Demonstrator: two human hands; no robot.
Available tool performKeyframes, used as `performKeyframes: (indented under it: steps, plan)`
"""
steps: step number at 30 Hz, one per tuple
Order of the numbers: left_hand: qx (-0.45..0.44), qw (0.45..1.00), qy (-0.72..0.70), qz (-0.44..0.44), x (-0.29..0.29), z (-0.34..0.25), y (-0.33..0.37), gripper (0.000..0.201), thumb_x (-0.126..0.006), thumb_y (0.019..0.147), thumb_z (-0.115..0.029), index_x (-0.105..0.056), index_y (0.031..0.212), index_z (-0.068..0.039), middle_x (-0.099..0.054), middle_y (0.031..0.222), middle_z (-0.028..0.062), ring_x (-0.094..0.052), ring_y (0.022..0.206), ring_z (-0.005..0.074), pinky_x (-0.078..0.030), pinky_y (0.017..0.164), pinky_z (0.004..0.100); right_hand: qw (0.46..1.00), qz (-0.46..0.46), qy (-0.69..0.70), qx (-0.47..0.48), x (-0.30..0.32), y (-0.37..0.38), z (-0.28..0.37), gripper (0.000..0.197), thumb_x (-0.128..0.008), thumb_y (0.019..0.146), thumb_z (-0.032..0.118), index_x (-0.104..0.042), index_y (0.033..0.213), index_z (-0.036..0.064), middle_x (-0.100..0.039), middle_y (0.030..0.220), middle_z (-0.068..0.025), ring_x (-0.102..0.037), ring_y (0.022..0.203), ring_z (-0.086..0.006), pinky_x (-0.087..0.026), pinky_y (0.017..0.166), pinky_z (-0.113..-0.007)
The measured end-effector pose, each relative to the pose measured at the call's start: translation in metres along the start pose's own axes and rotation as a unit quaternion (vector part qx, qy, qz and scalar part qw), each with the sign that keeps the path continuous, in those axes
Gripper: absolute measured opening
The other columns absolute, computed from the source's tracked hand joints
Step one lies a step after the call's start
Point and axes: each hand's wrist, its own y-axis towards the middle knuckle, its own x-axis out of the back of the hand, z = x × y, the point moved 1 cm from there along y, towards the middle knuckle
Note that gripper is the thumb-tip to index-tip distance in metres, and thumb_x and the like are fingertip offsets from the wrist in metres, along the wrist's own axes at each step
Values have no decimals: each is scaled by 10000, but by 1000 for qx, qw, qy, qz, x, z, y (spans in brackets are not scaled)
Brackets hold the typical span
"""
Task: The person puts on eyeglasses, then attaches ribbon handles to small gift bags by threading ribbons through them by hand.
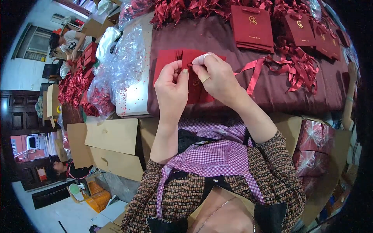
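Dark red paper gift bags (197,93) lie flat in front of me, partly hidden under both hands. My left hand (172,83) is closed at the bags' upper part, its thumb and forefinger gripping the red paper. Close beside it, my right hand (217,77) is pinched, fingertips nearly meeting the left thumb. A small dark red bit shows at those fingertips, too small to name. White wrapping covers one right finger, and a ring sits on another. Shiny red ribbon (255,75) trails across the cloth just right of my right hand.
Finished-looking red bags (252,33) stand in a stack at the far right, with a ribbon heap (297,72) nearer. Clear plastic wrap (126,58) lies left. Cardboard boxes (110,136) stand below the table's edge. Another person (74,40) works at the far left.
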Motion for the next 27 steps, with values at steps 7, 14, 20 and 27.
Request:
performKeyframes:
  steps: [7, 14, 20, 27]
  plan:
    - [-92, 992, 88, -24, -5, -2, -4, 161, -640, 849, -7, -643, 1006, 26, -665, 899, 124, -627, 741, 202, -512, 665, 322, 998, 40, -43, 17, 11, 8, 10, 115, -639, 849, 86, -557, 893, 19, -615, 846, -158, -628, 787, -350, -514, 676, -434]
    - [-84, 996, 22, -36, -9, -4, -6, 156, -629, 860, 18, -642, 1015, 28, -660, 879, 102, -626, 756, 173, -507, 695, 291, 983, 49, -154, 82, 17, 9, 20, 97, -633, 849, 77, -574, 894, 14, -626, 859, -139, -637, 786, -329, -519, 679, -403]
    - [58, 993, -104, -19, -8, -6, -8, 203, -627, 902, -4, -627, 1094, 63, -657, 932, 40, -583, 829, 77, -484, 748, 221, 1000, 26, -11, 0, 24, 4, 14, 112, -676, 831, 49, -595, 898, 11, -642, 858, -140, -654, 802, -316, -522, 692, -384]
    - [75, 988, -136, 4, -9, -7, -8, 229, -616, 909, 7, -613, 1131, 63, -651, 983, 58, -596, 880, 91, -480, 789, 213, 999, 37, 5, -30, 24, -3, 13, 120, -662, 843, 84, -584, 896, 10, -647, 870, -169, -644, 824, -357, -510, 710, -436]
